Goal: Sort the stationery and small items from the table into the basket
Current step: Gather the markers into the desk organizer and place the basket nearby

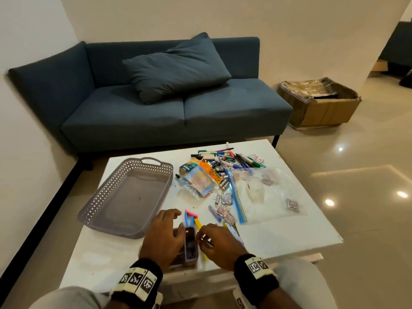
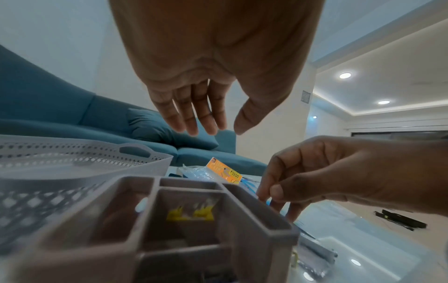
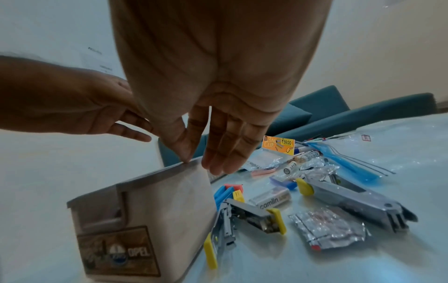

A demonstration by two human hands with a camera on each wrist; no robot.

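A brown compartment organiser [image 1: 189, 244] stands near the white table's [image 1: 289, 230] front edge, with yellow clips [image 2: 191, 212] in one cell. My left hand [image 1: 174, 224] hovers over it with fingers spread and holds nothing. At its right side is my right hand [image 3: 201, 164]: the thumb tip touches the rim and the straight fingers hang along the outer wall. The grey perforated basket [image 1: 104, 192] lies to the left with nothing in it. Coloured clips [image 3: 227, 191], two staplers [image 3: 254, 214] and a Camlin box [image 3: 271, 199] lie right of the organiser.
Further back on the table are a heap of pens [image 1: 223, 155], an orange bag-clip pack [image 1: 209, 172], batteries and a clear zip bag [image 1: 263, 192]. A blue sofa [image 1: 178, 108] stands behind the table. A cardboard box [image 1: 318, 108] sits on the floor at right.
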